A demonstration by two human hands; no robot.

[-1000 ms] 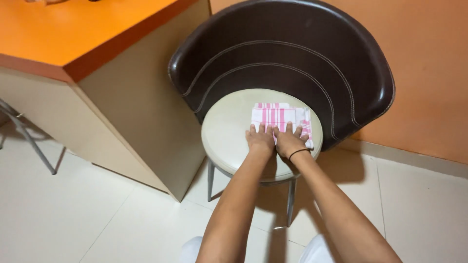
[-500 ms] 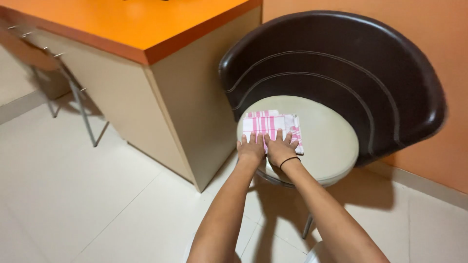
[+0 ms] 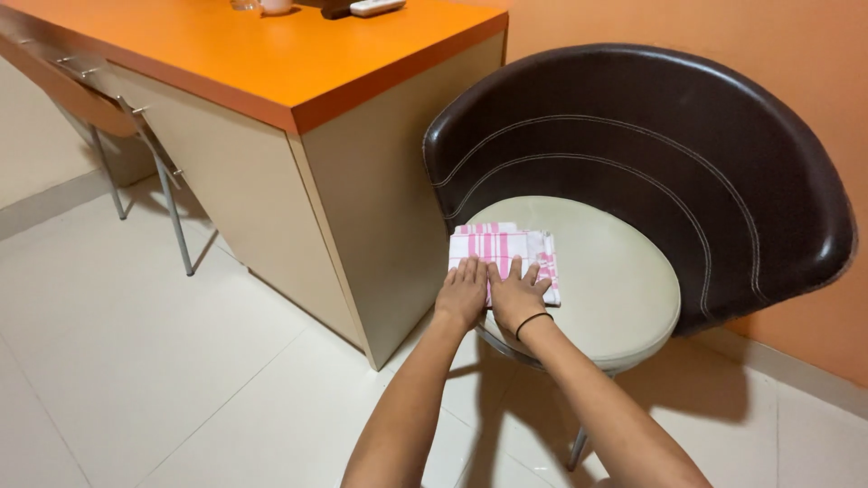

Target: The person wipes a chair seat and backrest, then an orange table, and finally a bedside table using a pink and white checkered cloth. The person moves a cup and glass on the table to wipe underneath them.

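left hand (image 3: 463,294) flat, fingers (image 3: 474,269) straight, pressed folded pink-white cloth (image 3: 503,248) | right hand (image 3: 518,296) same, fingers spread | on chair seat (image 3: 615,289)

Folded cloth (image 3: 503,250) (pink-striped) on chair seat (image 3: 604,289)

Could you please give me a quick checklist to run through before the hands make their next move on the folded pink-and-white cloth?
1. Left hand flat on the folded pink-and-white striped cloth: ok.
2. Right hand flat on it beside the left: ok.
3. Cloth fully on the round beige padded chair seat: ok.
4. Cloth's edges stacked evenly: not ok, layers show at the right side.
5. Cloth's near edge under the hands: cannot tell.
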